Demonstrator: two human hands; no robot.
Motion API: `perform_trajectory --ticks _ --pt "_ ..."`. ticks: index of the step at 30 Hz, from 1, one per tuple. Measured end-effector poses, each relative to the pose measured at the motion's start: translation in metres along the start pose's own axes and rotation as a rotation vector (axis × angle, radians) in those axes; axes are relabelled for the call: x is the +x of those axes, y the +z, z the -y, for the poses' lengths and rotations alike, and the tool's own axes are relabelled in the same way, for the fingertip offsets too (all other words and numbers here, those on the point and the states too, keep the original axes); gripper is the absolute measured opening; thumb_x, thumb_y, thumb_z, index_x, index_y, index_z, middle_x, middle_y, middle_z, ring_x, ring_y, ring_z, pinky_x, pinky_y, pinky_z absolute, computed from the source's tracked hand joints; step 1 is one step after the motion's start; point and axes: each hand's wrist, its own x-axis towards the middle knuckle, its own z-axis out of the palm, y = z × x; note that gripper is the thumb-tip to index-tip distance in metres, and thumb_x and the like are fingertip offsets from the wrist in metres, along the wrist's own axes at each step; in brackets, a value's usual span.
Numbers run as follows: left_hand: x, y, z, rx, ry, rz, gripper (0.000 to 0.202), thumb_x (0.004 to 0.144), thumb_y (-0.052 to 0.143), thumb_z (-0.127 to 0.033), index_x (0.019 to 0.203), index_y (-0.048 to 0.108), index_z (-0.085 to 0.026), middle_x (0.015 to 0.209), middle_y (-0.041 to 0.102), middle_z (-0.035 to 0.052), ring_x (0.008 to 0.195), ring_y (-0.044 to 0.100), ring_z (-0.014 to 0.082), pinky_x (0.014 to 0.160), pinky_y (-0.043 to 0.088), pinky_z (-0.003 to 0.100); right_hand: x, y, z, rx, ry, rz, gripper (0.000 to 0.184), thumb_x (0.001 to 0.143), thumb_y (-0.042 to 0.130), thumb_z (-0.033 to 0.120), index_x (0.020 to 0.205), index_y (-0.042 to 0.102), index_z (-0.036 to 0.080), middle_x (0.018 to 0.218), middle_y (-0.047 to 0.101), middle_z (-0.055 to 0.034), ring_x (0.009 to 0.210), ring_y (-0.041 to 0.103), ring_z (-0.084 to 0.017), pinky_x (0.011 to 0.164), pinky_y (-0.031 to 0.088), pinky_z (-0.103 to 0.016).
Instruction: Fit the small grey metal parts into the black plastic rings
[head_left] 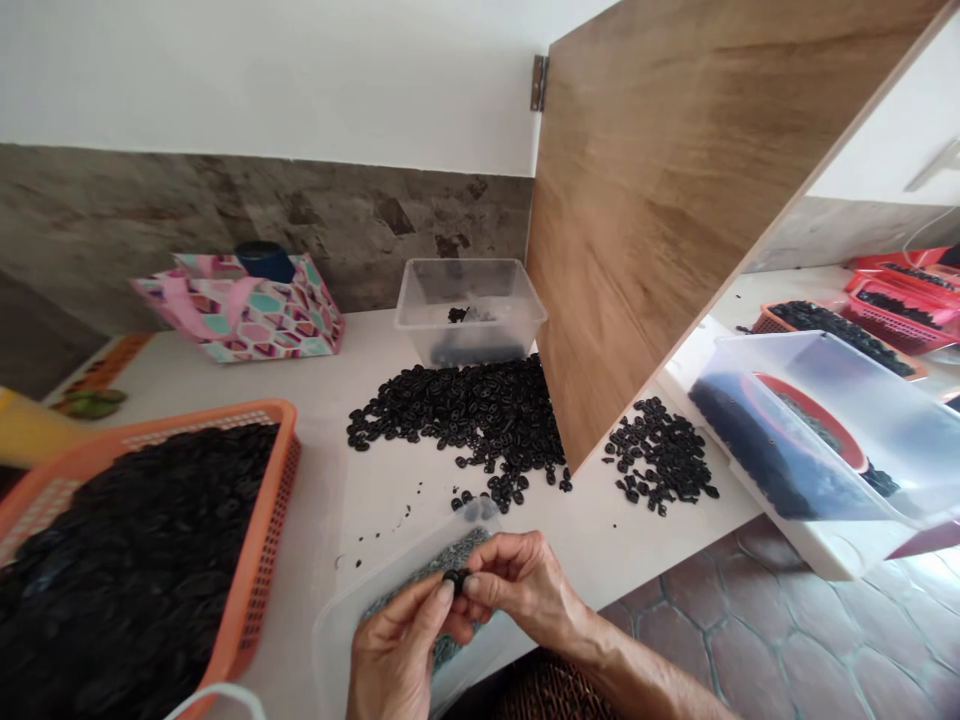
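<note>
Both hands meet at the near edge of the table, pinching one small black part (pixel 454 579) between them. My left hand (pixel 401 640) grips it from the left with thumb and forefinger. From the right, my right hand (pixel 525 585) closes thumb and fingers on the same part. Right under the hands lies a clear plastic tray (pixel 334 625) with many tiny grey-green pieces (pixel 457 550) in it. Beyond it spreads a pile of small black oval parts (pixel 480 405) with holes. The exact kind of the held part is too small to make out.
An orange basket (pixel 289 440) full of black parts stands at left. Behind are a patterned bag (pixel 277 320) and a clear bin (pixel 472 290). A wooden panel (pixel 660 180) juts over the table; right of it lie a smaller black pile (pixel 660 455) and another clear bin (pixel 817 350).
</note>
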Motion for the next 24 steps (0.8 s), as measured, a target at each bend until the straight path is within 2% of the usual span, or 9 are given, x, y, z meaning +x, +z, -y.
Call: perform_trajectory --ticks 5,11,16,20,24 --pt "0.002 -0.007 0.009 0.095 0.108 -0.13 0.035 0.058 0.087 -0.04 0.089 0.083 -0.024 0.061 0.075 0.0005 0.055 0.067 0.0166 0.061 0.059 0.024 0.0 0.001 0.005 -0.146 -0.015 -0.005 0.05 0.073 0.074 0.061 0.07 0.061 0.013 0.052 0.058 0.0034 0.045 0.048 -0.006 0.047 0.041 -0.019" --pt "-0.003 -0.006 -0.002 0.283 0.262 -0.026 0.03 0.068 0.082 -0.036 0.097 0.081 -0.032 0.053 0.072 -0.0025 0.051 0.066 0.0149 0.057 0.058 0.021 0.001 -0.001 0.007 -0.207 -0.028 0.014 0.053 0.076 0.068 0.066 0.071 0.058 0.014 0.054 0.054 0.0045 0.046 0.046 -0.005 0.048 0.038 -0.019" --pt "-0.008 -0.008 -0.002 0.35 0.367 -0.026 0.03 0.073 0.078 -0.034 0.104 0.078 -0.035 0.053 0.072 -0.0037 0.051 0.067 0.014 0.059 0.058 0.02 -0.001 -0.001 0.013 -0.246 -0.024 0.086 0.055 0.079 0.062 0.069 0.074 0.056 0.015 0.059 0.057 0.0014 0.049 0.049 -0.008 0.051 0.039 -0.022" --pt "-0.009 -0.011 -0.001 0.358 0.384 -0.002 0.028 0.075 0.077 -0.033 0.102 0.079 -0.034 0.052 0.071 -0.0035 0.051 0.068 0.0148 0.061 0.06 0.022 -0.003 -0.001 0.021 -0.317 -0.024 0.111 0.052 0.082 0.058 0.069 0.073 0.056 0.017 0.058 0.053 0.0019 0.053 0.048 -0.011 0.053 0.04 -0.024" --pt "-0.01 -0.012 -0.003 0.343 0.399 0.058 0.027 0.077 0.075 -0.03 0.102 0.078 -0.04 0.054 0.073 -0.005 0.049 0.068 0.0129 0.058 0.059 0.019 -0.004 -0.003 0.027 -0.389 -0.03 0.143 0.047 0.084 0.059 0.063 0.07 0.055 0.018 0.055 0.045 0.0038 0.052 0.041 -0.01 0.05 0.035 -0.024"
